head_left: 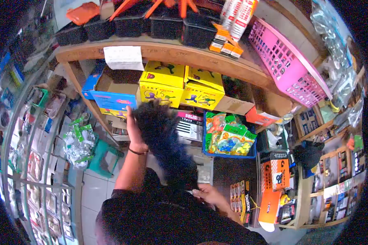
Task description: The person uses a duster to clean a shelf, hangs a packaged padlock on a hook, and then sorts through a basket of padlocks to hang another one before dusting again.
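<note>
the right hand (pixel 210 195) is low, its fingers curled closed round the lower end of a dark blue-black, feathery duster (pixel 159 134); the handle is mostly hidden by the fingers. the duster slants up and leftward from there, its fluffy head in front of the lower edge of two yellow cardboard boxes. the left hand (pixel 135 136), with a thin dark band (pixel 138 151) at the wrist, is raised just beside the duster's head. one finger points straight up at the corner of an open blue cardboard box (pixel 113 99); the other fingers are hidden, so i cannot tell whether it grips anything.

the yellow boxes, one marked 15 (pixel 161 83) and one marked 16 (pixel 204 87), stand side by side, right of the blue box, under a brown wooden shelf board (pixel 171 51) with a white paper sheet (pixel 124 58) on its edge. below and to the right, a blue plastic basket (pixel 229 156) holds green-topped clear packets (pixel 229 130).

above, on the board, are black plastic bins (pixel 165 27) and a pink latticed plastic basket (pixel 286 65). a green plastic stool (pixel 106 157) is on the floor at left; orange-and-black boxes (pixel 275 171) are stacked at right.
</note>
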Tool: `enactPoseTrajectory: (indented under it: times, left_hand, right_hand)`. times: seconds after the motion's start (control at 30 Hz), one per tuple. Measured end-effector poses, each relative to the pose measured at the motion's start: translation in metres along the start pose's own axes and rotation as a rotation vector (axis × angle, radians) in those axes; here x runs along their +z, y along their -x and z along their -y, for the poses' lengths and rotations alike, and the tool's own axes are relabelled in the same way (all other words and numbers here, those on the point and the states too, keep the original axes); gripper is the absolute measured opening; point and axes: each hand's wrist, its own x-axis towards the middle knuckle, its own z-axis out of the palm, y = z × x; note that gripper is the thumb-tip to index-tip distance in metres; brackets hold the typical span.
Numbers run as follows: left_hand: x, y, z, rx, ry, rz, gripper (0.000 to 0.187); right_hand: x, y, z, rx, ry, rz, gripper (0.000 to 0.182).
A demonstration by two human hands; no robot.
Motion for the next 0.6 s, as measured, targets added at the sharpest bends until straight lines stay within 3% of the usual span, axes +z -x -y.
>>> enactPoseTrajectory:
  times: [0.03, 0.07, 0.1, 0.13, 0.17, 0.23, 0.3, 0.37, 0.4, 0.43, 0.5, 0.53, 0.57, 0.6]
  left_hand:
    - [0.001, -0.005, 0.001, -0.097, 0.063, 0.198, 0.076]
    - [0.006, -0.009, 0.000, -0.092, -0.076, 0.011, 0.078]
    - [0.009, -0.017, 0.008, -0.071, -0.017, 0.279, 0.075]
    - [0.026, -0.020, 0.012, -0.013, -0.052, 0.087, 0.072]
    - [0.041, -0.022, 0.014, 0.044, -0.088, -0.104, 0.070]
    - [0.061, -0.037, 0.020, 0.030, -0.137, -0.065, 0.074]
    - [0.059, -0.048, 0.020, -0.244, -0.028, 0.368, 0.080]
    - [0.068, -0.059, 0.017, -0.339, 0.005, 0.431, 0.085]
    - [0.085, -0.057, 0.019, -0.239, 0.095, 0.230, 0.085]
    - [0.105, -0.052, 0.022, -0.133, 0.183, 0.025, 0.084]
    - [0.114, -0.054, 0.025, -0.182, 0.144, 0.024, 0.084]
    - [0.113, -0.060, 0.026, -0.242, 0.057, 0.253, 0.083]
    - [0.114, -0.065, 0.024, -0.307, -0.031, 0.486, 0.083]
    - [0.116, -0.064, 0.014, -0.326, -0.121, 0.414, 0.083]
  right_hand:
    - [-0.003, 0.000, 0.001, -0.017, -0.014, 0.000, 0.022]
    - [-0.008, 0.001, 0.006, -0.081, 0.029, -0.029, 0.022]
    - [-0.014, 0.002, 0.012, -0.142, 0.076, -0.059, 0.022]
    - [-0.018, 0.008, 0.026, 0.016, -0.008, -0.126, 0.022]
    - [-0.018, 0.008, 0.027, -0.001, -0.017, -0.133, 0.022]
    - [-0.016, 0.006, 0.031, -0.030, -0.018, -0.198, 0.024]
    - [-0.016, 0.006, 0.036, -0.099, -0.040, -0.224, 0.021]
    - [-0.016, 0.008, 0.035, -0.168, -0.045, -0.226, 0.017]
    - [-0.017, 0.008, 0.035, -0.018, -0.128, -0.277, 0.016]
    - [-0.015, 0.004, 0.028, -0.028, -0.142, -0.274, 0.016]
    - [-0.008, -0.012, 0.006, -0.239, 0.071, -0.341, 0.015]
    - [-0.006, -0.013, 0.009, -0.423, 0.215, -0.306, 0.013]
    - [-0.006, -0.013, 0.012, -0.440, 0.194, -0.316, 0.013]
    - [-0.009, -0.011, 0.018, -0.528, 0.232, -0.362, 0.011]
